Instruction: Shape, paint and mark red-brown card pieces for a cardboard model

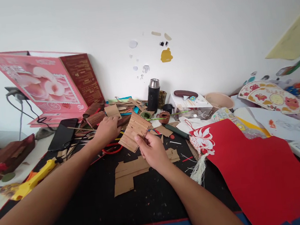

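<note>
A black-topped counter (156,207) strewn with craft scraps fills the scene, directions read from its middle. A red sheet (256,169) sprawls toward 4 o'clock; a pink box (49,88) leans at 10. Cut corrugated cardboard (128,174) lies flat at 7, and a yellow glue gun (39,174) rests between 8 and 9. At center, the right hand (155,149), nearly closed, pinches a wood-grain card (132,130) between thumb and fingers, tilted above the counter. At 10, the left hand (106,131), fingers curled, meets a dark brown piece (124,121); whether it grips that piece cannot be told.
</note>
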Motion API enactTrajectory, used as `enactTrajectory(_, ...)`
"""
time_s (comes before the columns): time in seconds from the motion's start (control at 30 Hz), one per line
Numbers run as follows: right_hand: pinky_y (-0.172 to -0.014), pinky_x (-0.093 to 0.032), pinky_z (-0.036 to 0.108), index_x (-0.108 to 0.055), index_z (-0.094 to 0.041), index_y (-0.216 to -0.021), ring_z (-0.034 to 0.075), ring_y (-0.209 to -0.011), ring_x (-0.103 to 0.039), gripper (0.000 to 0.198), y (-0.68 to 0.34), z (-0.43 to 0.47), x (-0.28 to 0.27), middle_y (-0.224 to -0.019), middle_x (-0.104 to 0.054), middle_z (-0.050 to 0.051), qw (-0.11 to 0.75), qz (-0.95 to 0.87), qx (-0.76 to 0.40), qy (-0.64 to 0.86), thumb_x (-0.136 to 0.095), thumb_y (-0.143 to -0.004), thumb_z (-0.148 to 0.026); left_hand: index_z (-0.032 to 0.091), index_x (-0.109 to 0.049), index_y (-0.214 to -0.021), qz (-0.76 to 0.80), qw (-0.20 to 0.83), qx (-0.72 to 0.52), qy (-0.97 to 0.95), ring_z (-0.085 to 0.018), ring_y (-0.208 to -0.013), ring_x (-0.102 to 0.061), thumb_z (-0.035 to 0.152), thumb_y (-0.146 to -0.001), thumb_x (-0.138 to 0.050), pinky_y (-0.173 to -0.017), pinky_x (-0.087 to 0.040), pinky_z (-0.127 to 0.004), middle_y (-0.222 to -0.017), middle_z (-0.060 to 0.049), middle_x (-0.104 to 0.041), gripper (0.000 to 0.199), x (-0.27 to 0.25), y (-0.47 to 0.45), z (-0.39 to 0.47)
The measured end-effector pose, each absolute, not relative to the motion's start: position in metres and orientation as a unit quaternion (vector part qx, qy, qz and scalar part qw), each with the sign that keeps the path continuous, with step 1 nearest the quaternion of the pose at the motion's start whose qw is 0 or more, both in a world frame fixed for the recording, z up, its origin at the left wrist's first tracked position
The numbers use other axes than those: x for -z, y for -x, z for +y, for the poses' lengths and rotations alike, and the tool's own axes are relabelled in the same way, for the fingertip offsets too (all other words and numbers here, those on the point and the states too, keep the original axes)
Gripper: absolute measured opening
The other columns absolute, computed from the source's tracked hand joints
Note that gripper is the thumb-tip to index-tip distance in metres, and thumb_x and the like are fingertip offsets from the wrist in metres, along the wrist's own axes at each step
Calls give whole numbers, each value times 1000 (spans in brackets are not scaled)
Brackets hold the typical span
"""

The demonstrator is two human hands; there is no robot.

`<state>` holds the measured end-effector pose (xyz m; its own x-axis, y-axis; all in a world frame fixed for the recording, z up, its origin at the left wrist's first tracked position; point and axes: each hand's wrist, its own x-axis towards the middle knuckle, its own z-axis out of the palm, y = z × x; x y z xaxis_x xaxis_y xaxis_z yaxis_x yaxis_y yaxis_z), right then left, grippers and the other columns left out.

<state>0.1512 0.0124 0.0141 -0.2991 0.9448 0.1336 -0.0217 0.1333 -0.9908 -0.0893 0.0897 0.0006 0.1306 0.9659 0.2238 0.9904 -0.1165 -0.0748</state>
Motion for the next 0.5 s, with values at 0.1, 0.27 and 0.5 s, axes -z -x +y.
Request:
enactTrajectory(0.1,-46,-38,25,-70,-25,-91,19,-50,-58,39,-151,13,-14,-50,-53,-5,457,-598,-534,386,-71,-97,-63,11,-66,-132,-656,112,72,743,-43,-119,-68,35,-100,-56,-105,-52,-53,-121,-26,-76,42,-11,94,78)
enactTrajectory(0.27,-48,-41,26,-71,-24,-94,20,-54,-61,41,-151,12,-14,-52,-54,-4,464,-597,-529,385,-68,-98,-65,14,-65,-134,-639,114,144,747,-43,-124,-68,44,-99,-58,-110,-52,-55,-127,-22,-75,47,-31,112,56)
enactTrajectory(0.5,-47,-36,27,-68,-25,-94,17,-47,-50,46,-155,16,-16,-50,-47,-7,482,-579,-522,400,-66,-98,-72,27,-59,-150,-522,-67,132,840,-36,-129,-71,37,-92,-71,-110,-57,-48,-143,-11,-74,60,-31,98,14)
